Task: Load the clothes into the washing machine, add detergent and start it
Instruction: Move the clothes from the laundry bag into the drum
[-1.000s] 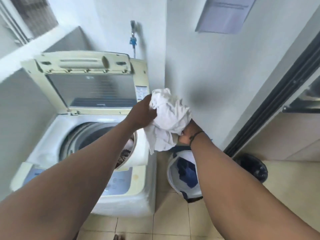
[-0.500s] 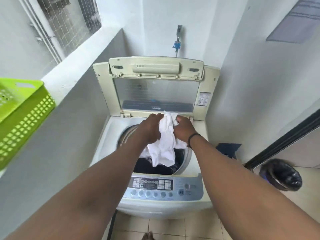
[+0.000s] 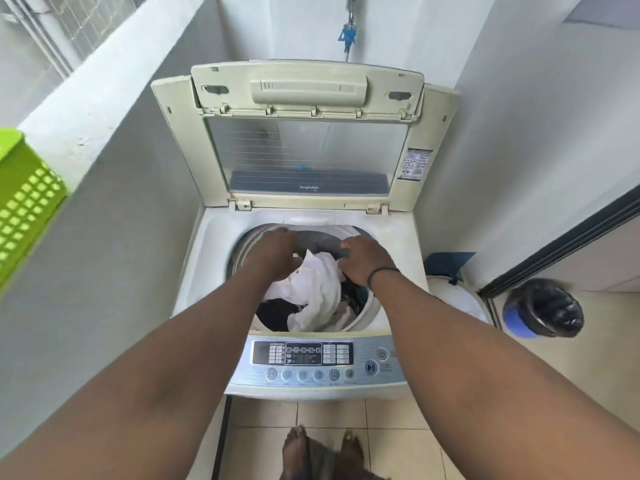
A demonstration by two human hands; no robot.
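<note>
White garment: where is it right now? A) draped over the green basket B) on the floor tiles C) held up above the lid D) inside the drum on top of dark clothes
D: the white garment lies inside the drum of the washing machine, over dark clothes, with both hands above it.

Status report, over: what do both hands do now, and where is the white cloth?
Left hand and right hand open above drum. White cloth inside on dark clothes. Lid up, nothing blocking.

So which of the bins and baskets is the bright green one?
The green basket up on the ledge at the left. The bin on the floor at the right has a black bag, and the laundry basket beside the washer is white.
</note>
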